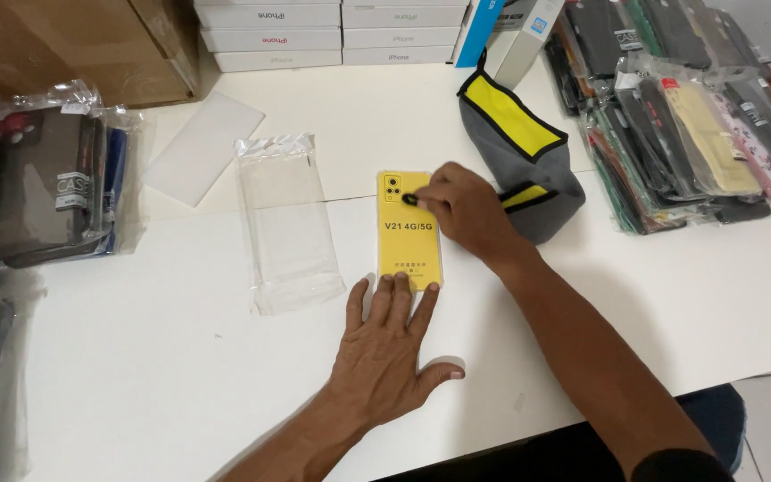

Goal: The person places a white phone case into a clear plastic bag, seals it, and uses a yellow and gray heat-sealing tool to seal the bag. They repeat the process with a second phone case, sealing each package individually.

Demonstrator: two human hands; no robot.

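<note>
Left hand (384, 344): flat on the white table (162, 357), palm down, fingers spread, holding nothing; its fingertips (401, 284) press the near end of a yellow phone case (408, 245) and pin it in place. Right hand (468, 210): reaching in from the right, fingers pinched shut on a small black piece (410, 197) just beside the camera cut-out (393, 188) at the case's far end; what the piece is cannot be told at this size.

The yellow phone case lies flat, lengthwise away from the person, near the middle of the table, straddling the seam between two tabletops. By the look of it, the case is already out of its wrapper and squared up; the black piece at the camera corner appears only half dealt with, neither clearly seated nor clearly removed.

Just left of the case: an empty clear plastic sleeve (289, 223), apart from it. Farther left and back: a white card (203, 147). Just right of the hand: a grey pouch with yellow trim (519, 147), close to the right wrist.

Left edge: bagged cases in a stack (46, 183). Far right: a spread of bagged cases (689, 116). Back edge: white phone boxes (269, 36) and a brown carton (91, 45).

Open room lies along the near table edge, on both sides of the left forearm; the far side is crowded.
</note>
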